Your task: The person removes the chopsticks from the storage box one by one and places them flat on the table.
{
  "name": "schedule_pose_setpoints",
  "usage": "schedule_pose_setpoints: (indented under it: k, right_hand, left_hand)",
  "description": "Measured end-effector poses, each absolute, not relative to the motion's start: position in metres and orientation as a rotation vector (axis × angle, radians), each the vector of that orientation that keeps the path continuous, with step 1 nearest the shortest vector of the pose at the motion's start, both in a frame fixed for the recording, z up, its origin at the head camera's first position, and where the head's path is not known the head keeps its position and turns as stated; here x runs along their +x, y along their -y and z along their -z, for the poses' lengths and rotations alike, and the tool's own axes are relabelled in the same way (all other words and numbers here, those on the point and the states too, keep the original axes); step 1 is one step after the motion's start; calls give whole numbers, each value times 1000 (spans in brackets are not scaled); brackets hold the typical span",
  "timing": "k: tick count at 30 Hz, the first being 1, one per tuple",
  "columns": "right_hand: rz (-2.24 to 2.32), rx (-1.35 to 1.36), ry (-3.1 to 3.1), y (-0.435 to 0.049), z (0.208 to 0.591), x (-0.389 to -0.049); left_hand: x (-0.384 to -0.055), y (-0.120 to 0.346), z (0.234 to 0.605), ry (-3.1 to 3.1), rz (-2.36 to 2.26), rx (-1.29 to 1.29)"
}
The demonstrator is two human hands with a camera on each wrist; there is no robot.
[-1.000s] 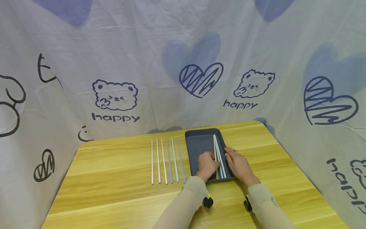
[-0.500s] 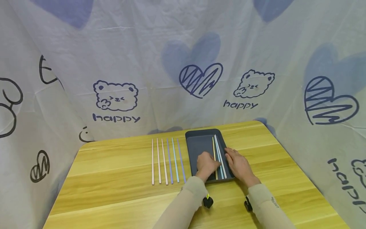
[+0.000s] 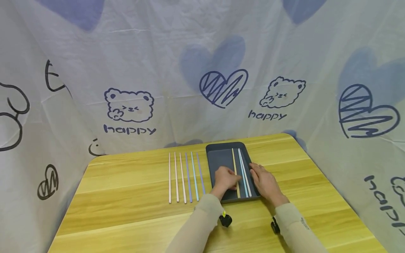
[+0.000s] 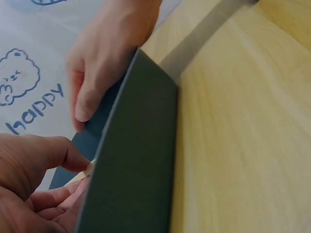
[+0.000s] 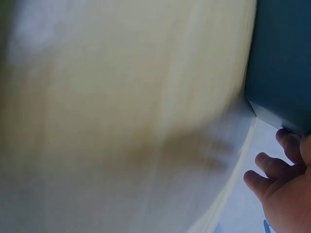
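In the dark grey tray (image 3: 218, 158), my left hand (image 3: 225, 178) pinches a yellow chopstick (image 3: 234, 162) between thumb and fingers. The left wrist view shows the thumb and fingers (image 4: 73, 158) meeting on it behind the tray's near wall. To its right in the tray lie a light blue chopstick (image 3: 245, 182) and white ones (image 3: 243, 163), close together at a slant. My right hand (image 3: 265, 181) holds the tray's right edge. Some of its fingers (image 5: 274, 167) show against the outer wall in the right wrist view.
Left of the tray, several chopsticks lie in a parallel row on the wooden table (image 3: 126, 196): pink ones (image 3: 175, 175), purple ones (image 3: 188, 177) and a light blue one. A printed cloth (image 3: 177, 116) hangs close behind the table and at both sides.
My left hand has moved slightly left with the yellow chopstick, which now lies apart from the white and light blue ones. The right hand stays at the tray's edge.
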State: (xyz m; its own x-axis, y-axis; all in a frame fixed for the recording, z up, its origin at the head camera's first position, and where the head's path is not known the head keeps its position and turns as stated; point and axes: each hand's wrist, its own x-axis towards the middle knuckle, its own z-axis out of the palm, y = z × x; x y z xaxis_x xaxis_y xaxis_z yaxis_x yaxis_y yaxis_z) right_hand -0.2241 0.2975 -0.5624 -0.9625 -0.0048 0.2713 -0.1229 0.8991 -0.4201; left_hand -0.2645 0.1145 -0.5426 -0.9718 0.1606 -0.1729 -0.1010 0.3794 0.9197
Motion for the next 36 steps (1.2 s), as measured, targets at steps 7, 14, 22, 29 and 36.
schedule_pose_setpoints:
  k: [7, 14, 22, 29, 36]
  right_hand:
    - [-645, 100, 2805, -297, 561, -223]
    - [-651, 102, 2812, -297, 562, -221]
    - [-653, 120, 2802, -297, 561, -221]
    - [-657, 120, 2794, -297, 561, -221]
    - [-657, 109, 2800, -296, 562, -222]
  left_hand:
    - [-266, -100, 536, -2307, -1731, 61]
    - [-265, -89, 527, -2242, -1779, 57]
    - [-265, -73, 519, -2258, -1791, 80]
    - [-267, -53, 514, -2199, -1872, 106]
    - [-272, -34, 513, -2220, -1856, 55]
